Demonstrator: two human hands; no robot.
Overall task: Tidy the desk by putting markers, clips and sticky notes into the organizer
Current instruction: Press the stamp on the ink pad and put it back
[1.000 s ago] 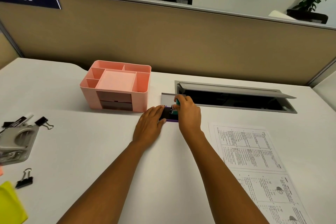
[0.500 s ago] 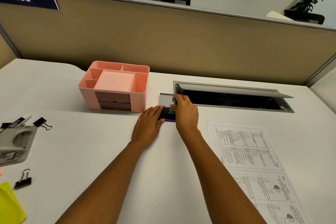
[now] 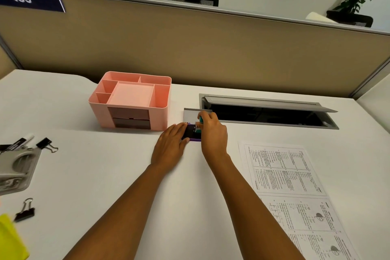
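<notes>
Both hands (image 3: 172, 145) (image 3: 213, 133) around purple sticky-note pad (image 3: 193, 133).

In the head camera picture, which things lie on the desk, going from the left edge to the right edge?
Yellow sticky notes → hole punch → pink organizer → left hand → right hand → printed paper.

organizer (image 3: 130, 102): top open, reachable from above; partition (image 3: 211, 48) close behind.
gap organizer/hands: narrow strip of desk (image 3: 105, 164), passable.
right of hands: cable hatch (image 3: 268, 112), lid up, blocks low sweep.
near right: papers (image 3: 285, 175), flat.
left edge: hole punch (image 3: 14, 169), clips (image 3: 45, 144), marker (image 3: 21, 142) clustered.
mid desk: wide bare run btwn arms & left clutter.
</notes>
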